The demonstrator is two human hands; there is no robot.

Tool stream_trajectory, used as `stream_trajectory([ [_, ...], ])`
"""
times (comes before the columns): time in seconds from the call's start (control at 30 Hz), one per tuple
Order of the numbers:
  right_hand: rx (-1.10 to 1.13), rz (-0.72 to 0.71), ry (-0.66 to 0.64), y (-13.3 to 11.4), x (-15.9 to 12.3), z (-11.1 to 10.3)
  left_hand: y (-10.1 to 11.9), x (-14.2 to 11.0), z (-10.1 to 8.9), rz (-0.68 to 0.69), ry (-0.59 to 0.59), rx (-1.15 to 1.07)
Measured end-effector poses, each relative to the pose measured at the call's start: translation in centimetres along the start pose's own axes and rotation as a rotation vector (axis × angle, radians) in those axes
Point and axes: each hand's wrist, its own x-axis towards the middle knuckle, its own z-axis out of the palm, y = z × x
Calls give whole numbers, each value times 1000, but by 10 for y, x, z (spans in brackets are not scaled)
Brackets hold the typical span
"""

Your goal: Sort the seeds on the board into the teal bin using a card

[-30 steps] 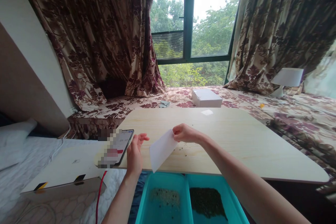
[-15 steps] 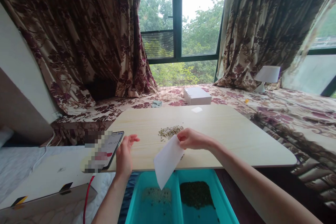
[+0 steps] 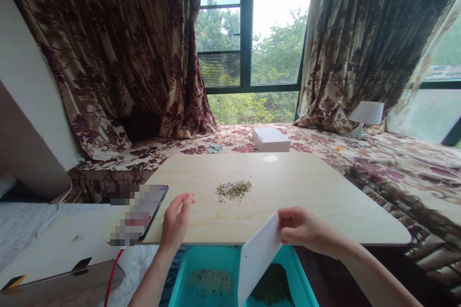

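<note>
My right hand [image 3: 306, 230] pinches a sheet of stiff white paper [image 3: 258, 260] by its upper corner. The paper slants down over the divider of a turquoise two-part bin [image 3: 182, 268] and hides part of it. A small pile of greenish-brown seeds or grains [image 3: 234, 191] lies on the pale wooden table [image 3: 306, 187]. My left hand [image 3: 176, 218] rests by the table's left front, fingers loosely stretched out and holding nothing. Pale grains with dark specks [image 3: 211, 280] lie in the bin's left compartment, and dark green-brown bits [image 3: 273, 283] in the right one.
A phone [image 3: 153, 211] with a red cable [image 3: 113, 273] lies at the table's left edge, close to my left hand. Behind the table are a white box [image 3: 272, 139], a small cloth [image 3: 215, 148] and a white lamp [image 3: 366, 113] on the patterned window seat.
My right hand has drawn the paper away from the seed pile, toward me and to the right, over the bin. My left hand has barely moved; the view has tilted up slightly.
</note>
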Motion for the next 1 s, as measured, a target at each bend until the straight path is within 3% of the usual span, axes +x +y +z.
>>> stream_trajectory([
  [0.07, 47, -14, 139, 8, -8, -11, 0, -2, 5, 153, -44, 127],
  [0.17, 94, -38, 534, 22, -10, -34, -3, -3, 12, 405, -97, 346],
  [0.23, 100, -39, 720, 30, -7, -47, -7, -2, 15, 479, -97, 444],
  [0.3, 90, -41, 811, 34, -2, -53, -10, -2, 16, 507, -94, 489],
  [0.63, 12, -66, 818, 51, 25, -43, -10, -2, 14, 497, -89, 471],
  [0.8, 4, -33, 793, 62, 26, -40, -7, -3, 14, 488, -76, 450],
  [1.0, 45, 6, 788, 52, 19, -35, -5, -3, 13, 473, -91, 440],
])
